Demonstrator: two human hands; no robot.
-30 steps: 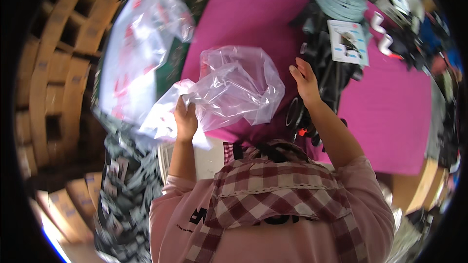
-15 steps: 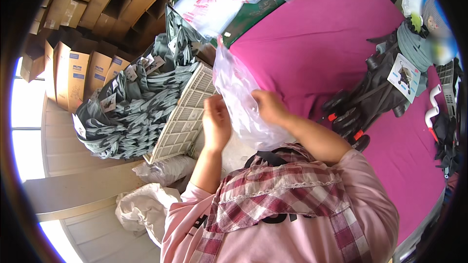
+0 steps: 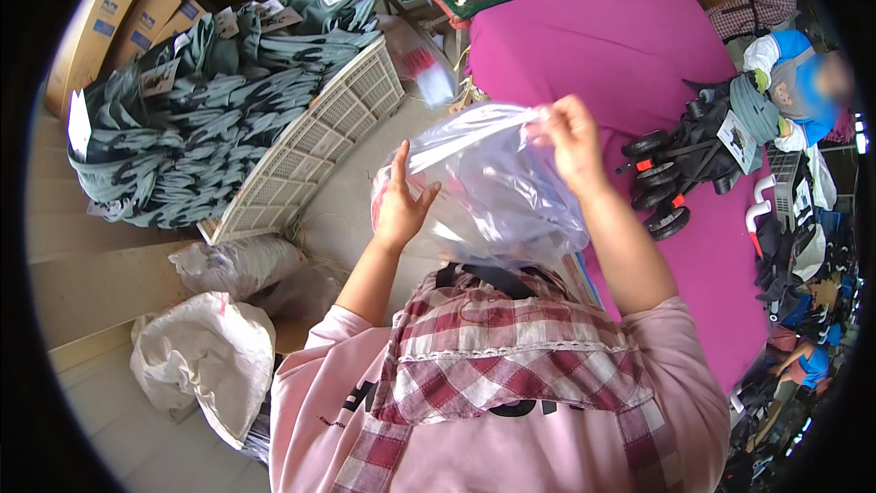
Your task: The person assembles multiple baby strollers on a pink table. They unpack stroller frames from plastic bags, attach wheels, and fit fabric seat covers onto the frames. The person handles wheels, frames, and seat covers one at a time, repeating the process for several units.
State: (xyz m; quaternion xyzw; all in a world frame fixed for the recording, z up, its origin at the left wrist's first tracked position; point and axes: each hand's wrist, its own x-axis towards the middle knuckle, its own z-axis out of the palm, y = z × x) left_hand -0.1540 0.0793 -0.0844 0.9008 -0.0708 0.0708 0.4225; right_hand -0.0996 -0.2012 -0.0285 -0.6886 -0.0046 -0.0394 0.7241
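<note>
Clear bag spreads wide as the right hand grips its edge

The clear plastic bag (image 3: pixel 497 178) now stands out broad and rounded in front of the person's chest, where half a second ago it hung narrow and gathered between the two hands. A second ago it was over the magenta-covered table (image 3: pixel 602 46); now it is mostly over the floor beside it, its right side close to the table's near edge. The film therefore seems better opened out for handling, though whether the bag's mouth is actually parted cannot be told.

The right hand (image 3: pixel 575 146) is the higher of the two. Its fingers are curled closed on the bag's upper right edge, drawing bright, straight folds across the top. The right forearm rises from the lower right, leaning slightly left toward the hand.

The left hand (image 3: pixel 401 210) is raised at the bag's left side, its fingers extended and its thumb held well apart. It does not appear to grip anything; whether the palm brushes the film cannot be told.

The black wheeled frame (image 3: pixel 703 164) lies on the table, apart from both hands. To the left, the pale slatted crate (image 3: pixel 315 132) borders a heap of grey-green fabric (image 3: pixel 210 119).
</note>
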